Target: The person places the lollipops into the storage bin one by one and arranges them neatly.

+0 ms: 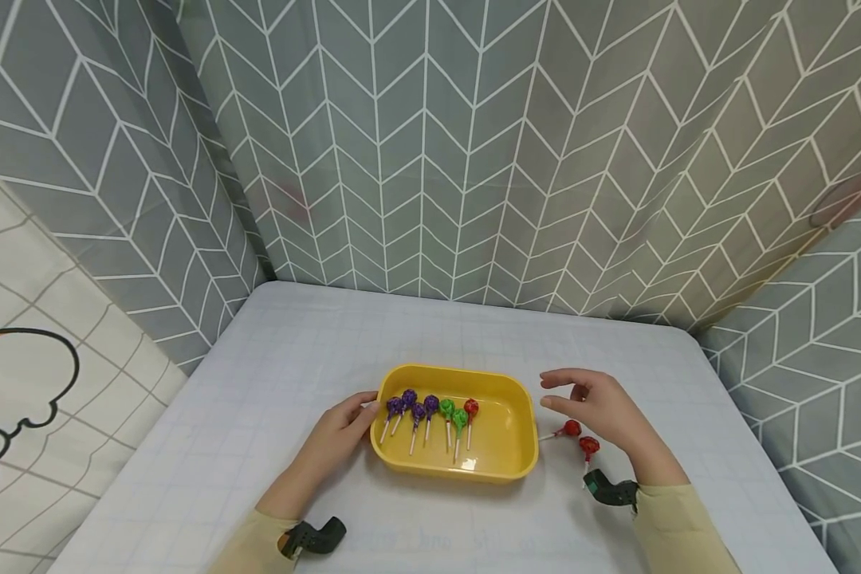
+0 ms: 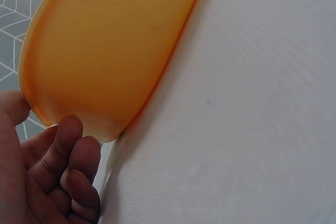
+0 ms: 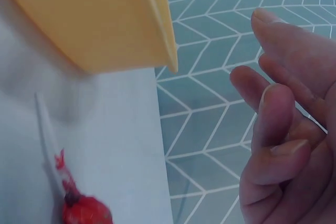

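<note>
My left hand [image 1: 340,432] grips the left end of a yellow tray [image 1: 466,476], thumb at the rim and fingers against the outer wall, as the left wrist view shows. Inside the tray lie several purple lollipops [image 1: 418,412], two green lollipops [image 1: 460,418] and one red lollipop [image 1: 471,408], sticks pointing toward me. Just right of the tray, my right hand [image 1: 603,408] hovers with thumb and index finger apart and nothing between them. Below it on the table are two more red lollipops [image 1: 571,428], one with its stick near the tray's right wall.
The white-covered table [image 1: 430,526] extends around the tray, with rounded far corners. A grey curtain [image 1: 445,159] with white chevron lines hangs behind it and along both sides. Black wrist cameras [image 1: 610,488] are strapped to both forearms.
</note>
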Demonstrator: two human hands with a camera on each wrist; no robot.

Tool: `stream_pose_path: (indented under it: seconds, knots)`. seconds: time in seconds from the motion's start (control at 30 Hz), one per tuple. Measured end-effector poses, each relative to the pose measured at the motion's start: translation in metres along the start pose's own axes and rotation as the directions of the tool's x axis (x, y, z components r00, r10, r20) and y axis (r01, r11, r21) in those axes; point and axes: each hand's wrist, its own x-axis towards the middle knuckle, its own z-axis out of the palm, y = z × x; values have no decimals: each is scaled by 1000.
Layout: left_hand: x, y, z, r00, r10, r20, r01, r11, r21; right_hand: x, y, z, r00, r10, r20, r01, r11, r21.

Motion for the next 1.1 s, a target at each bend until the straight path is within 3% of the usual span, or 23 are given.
stream_pose_path:
  seconds: [0.4, 0.67, 1.1]
  knots:
    - [-1, -1, 0, 1000, 6, -3, -6, 1000, -2, -17, 18, -7, 998, 60, -16, -61, 998, -17]
    - [0, -1, 0, 1000, 18, -14, -18, 1000, -4, -28, 28, -10, 998, 43, -42, -45, 998, -54]
    - [0, -3, 0, 1000, 27, -2, -27, 1000, -10, -41, 43, -10, 987, 160, -22, -161, 986, -49]
